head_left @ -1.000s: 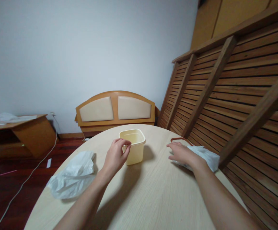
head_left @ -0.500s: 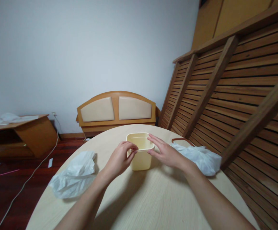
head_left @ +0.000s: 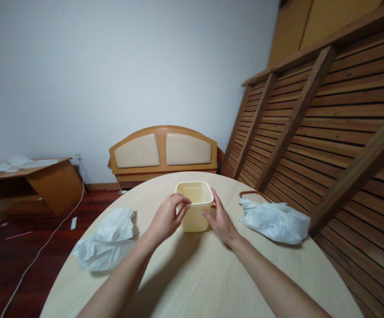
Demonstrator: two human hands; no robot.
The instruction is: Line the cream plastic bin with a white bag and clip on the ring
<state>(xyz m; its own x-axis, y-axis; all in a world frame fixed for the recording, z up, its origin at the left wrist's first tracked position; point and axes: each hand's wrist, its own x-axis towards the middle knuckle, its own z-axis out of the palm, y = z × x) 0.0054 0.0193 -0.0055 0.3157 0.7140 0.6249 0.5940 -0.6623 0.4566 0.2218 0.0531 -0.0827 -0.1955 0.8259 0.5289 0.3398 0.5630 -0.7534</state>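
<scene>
A pale yellow plastic bin [head_left: 195, 218] with rounded corners stands upright on the round table [head_left: 241, 274], its top facing up and nothing visible inside. My left hand [head_left: 168, 214] pinches the rim at its front left, thumb outside and fingers bent over the edge. Around the right side curves my right hand [head_left: 222, 221], its thumb against the front wall and its fingers along the right wall. A crumpled white plastic bag [head_left: 107, 238] lies left of my left forearm. To the right rests a fuller white plastic bag [head_left: 274, 221].
Behind the right bag a brown curved handle [head_left: 253, 193] shows. Wooden slatted panels [head_left: 311, 145] lean close along the table's right side. Beyond the table stands a padded headboard [head_left: 162, 150]. A low desk [head_left: 53, 185] and a white cable [head_left: 49, 245] are at left.
My right hand has dropped from over the bin's right rim to its right side and closed around it. My left hand stays at the front-left rim.
</scene>
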